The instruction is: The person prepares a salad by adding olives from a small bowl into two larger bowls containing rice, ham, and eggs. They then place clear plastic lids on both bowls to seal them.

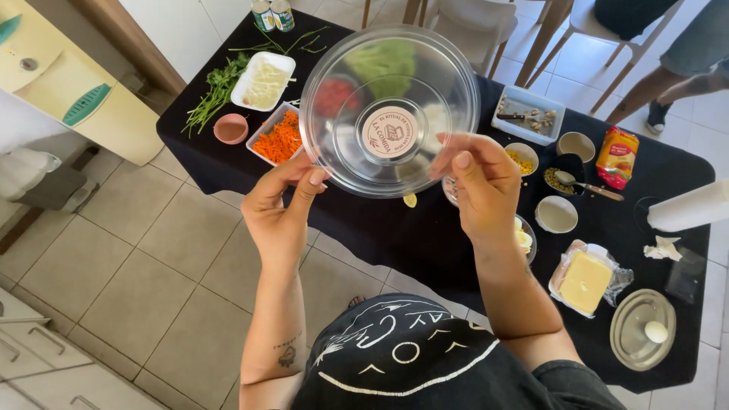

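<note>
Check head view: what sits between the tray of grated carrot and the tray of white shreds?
Nothing. In the head view the carrot tray and white-shred tray lie almost edge to edge on the black tablecloth; a pink bowl sits beside them, not between.

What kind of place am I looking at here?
Most likely a home kitchen or dining area: a black-clothed table laid with food, such as grated carrot and herbs, on a tiled floor.

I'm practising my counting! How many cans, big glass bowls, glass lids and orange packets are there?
Cans: 2
Big glass bowls: 1
Glass lids: 1
Orange packets: 1
Total: 5
</note>
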